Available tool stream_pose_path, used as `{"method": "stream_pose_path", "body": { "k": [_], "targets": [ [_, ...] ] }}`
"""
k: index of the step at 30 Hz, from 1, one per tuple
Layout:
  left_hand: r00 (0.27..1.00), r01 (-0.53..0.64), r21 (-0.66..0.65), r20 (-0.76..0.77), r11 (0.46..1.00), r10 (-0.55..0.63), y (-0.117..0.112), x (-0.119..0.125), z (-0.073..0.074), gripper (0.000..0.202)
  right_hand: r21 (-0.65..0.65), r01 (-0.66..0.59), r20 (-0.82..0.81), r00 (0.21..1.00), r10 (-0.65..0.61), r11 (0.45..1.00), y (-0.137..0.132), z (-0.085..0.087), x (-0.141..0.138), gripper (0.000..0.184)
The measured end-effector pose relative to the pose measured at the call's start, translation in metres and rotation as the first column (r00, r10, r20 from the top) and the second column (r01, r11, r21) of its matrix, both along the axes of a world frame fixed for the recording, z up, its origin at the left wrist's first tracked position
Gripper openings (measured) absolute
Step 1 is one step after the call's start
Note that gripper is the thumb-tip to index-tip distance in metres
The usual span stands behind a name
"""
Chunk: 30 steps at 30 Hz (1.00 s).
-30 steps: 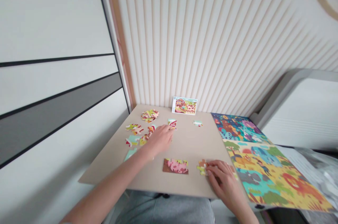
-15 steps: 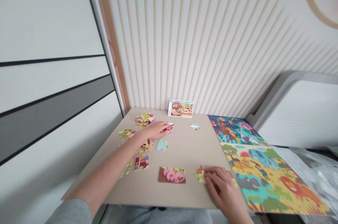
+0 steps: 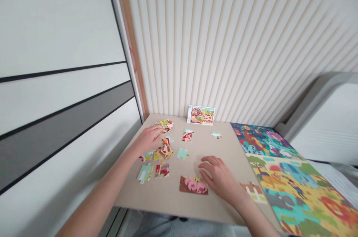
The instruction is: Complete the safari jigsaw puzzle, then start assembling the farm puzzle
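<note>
If 12 is the far edge, the heap of farm jigsaw pieces [image 3: 167, 123] sits at 11 o'clock on the beige tabletop [image 3: 201, 144], pieces overlapping. Left hand [image 3: 147, 139] comes in from its 8 o'clock side, fingers narrow, tips over the heap's edge; can't tell whether a piece is pinched. Best handling, I'd judge: lift one piece by its rim and keep it flat; raking would likely scatter the rest. Wrist should stay high, since the smaller stack with the cow-patterned piece [image 3: 164, 149] is near, at 9.

Right hand [image 3: 216, 171] is toward 5, fingers loosely bent, thumb apart, nothing seen between them; contact with tabletop unclear. It's just beside the pig section [image 3: 192, 185] at 6, so better kept light there: a bump could shift it. Fence section [image 3: 256, 194] at 4, partly behind the right forearm; same care with the elbow.

Pale-blue sky piece [image 3: 182, 153] near clock centre, barn-door piece [image 3: 188, 135] at 12, small cloud piece [image 3: 216, 135] at 1, all apart, so room to set pieces singly. Farm picture card [image 3: 201, 115] stands at 12 by the ribbed wall [image 3: 195, 43]; worth matching colours against. Outermost: dark forest-animal picture [image 3: 260, 140] at 2, yellow safari picture [image 3: 291, 183] at 4.
</note>
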<state>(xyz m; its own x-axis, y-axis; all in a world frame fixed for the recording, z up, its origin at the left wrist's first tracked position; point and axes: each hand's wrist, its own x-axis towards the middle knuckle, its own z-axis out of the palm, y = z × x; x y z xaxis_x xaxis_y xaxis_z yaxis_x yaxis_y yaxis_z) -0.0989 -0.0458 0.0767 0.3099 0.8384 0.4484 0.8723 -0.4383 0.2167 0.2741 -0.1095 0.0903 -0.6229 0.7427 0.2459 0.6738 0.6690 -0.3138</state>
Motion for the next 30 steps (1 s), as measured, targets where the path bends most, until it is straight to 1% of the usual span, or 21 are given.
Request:
{"method": "stream_pose_path", "body": {
  "k": [3, 5, 6, 8, 10, 12, 14, 17, 19, 22, 24, 26, 28, 30],
  "targets": [
    [0.985, -0.159, 0.001, 0.069, 0.987, 0.158, -0.025, -0.027, -0.01, 0.031, -0.01, -0.07, 0.057, 0.996, 0.07, 0.998, 0.022, -0.004, -0.03, 0.024],
    [0.967, -0.232, 0.001, 0.107, 0.973, 0.231, -0.032, -0.035, -0.021, 0.029, -0.016, -0.109, 0.089, 0.99, 0.11, 0.994, 0.036, -0.008, -0.05, 0.027],
    [0.963, -0.245, -0.003, 0.118, 0.969, 0.244, -0.032, -0.035, -0.027, 0.029, -0.016, -0.126, 0.101, 0.987, 0.127, 0.992, 0.043, -0.008, -0.059, 0.028],
    [0.965, -0.236, -0.014, 0.117, 0.972, 0.236, -0.031, -0.031, -0.035, 0.028, -0.013, -0.14, 0.115, 0.983, 0.14, 0.99, 0.056, -0.009, -0.079, 0.03],
    [0.973, -0.211, -0.023, 0.095, 0.977, 0.212, -0.03, -0.024, -0.038, 0.027, -0.026, -0.108, 0.13, 0.985, 0.11, 0.994, 0.069, -0.009, -0.099, 0.029],
    [0.981, -0.186, -0.029, 0.06, 0.982, 0.187, -0.03, -0.015, -0.038, 0.026, -0.055, -0.025, 0.157, 0.987, 0.033, 0.998, 0.083, -0.01, -0.12, 0.027],
    [0.989, -0.147, -0.037, 0.023, 0.989, 0.148, -0.033, -0.006, -0.036, 0.027, -0.065, 0.065, 0.175, 0.983, -0.053, 0.996, 0.096, -0.013, -0.138, 0.032],
    [0.998, -0.052, -0.074, -0.029, 0.996, 0.05, -0.039, 0.005, -0.034, 0.028, -0.072, 0.128, 0.167, 0.979, -0.114, 0.989, 0.109, -0.024, -0.158, 0.04],
    [0.999, -0.016, -0.093, -0.042, 0.996, 0.012, -0.041, 0.012, -0.034, 0.028, -0.096, 0.158, 0.116, 0.982, -0.146, 0.983, 0.115, -0.033, -0.165, 0.04],
    [0.999, -0.007, -0.087, -0.044, 0.996, 0.003, -0.042, 0.018, -0.035, 0.029, -0.204, 0.185, -0.039, 0.98, -0.197, 0.961, 0.119, -0.044, -0.172, 0.037],
    [0.999, 0.0, -0.076, -0.044, 0.997, -0.003, -0.042, 0.02, -0.035, 0.029, -0.277, 0.173, -0.142, 0.966, -0.218, 0.945, 0.122, -0.048, -0.176, 0.035],
    [0.999, 0.004, -0.067, -0.042, 0.998, -0.007, -0.042, 0.021, -0.035, 0.028, -0.312, 0.15, -0.22, 0.949, -0.225, 0.938, 0.127, -0.048, -0.176, 0.028],
    [0.999, 0.007, -0.064, -0.04, 0.998, -0.009, -0.043, 0.021, -0.035, 0.028, -0.32, 0.144, -0.285, 0.928, -0.24, 0.936, 0.136, -0.046, -0.168, 0.023],
    [0.999, 0.012, -0.07, -0.035, 0.997, -0.015, -0.044, 0.02, -0.036, 0.028, -0.319, 0.172, -0.33, 0.902, -0.279, 0.932, 0.152, -0.041, -0.147, 0.029]
  ]
}}
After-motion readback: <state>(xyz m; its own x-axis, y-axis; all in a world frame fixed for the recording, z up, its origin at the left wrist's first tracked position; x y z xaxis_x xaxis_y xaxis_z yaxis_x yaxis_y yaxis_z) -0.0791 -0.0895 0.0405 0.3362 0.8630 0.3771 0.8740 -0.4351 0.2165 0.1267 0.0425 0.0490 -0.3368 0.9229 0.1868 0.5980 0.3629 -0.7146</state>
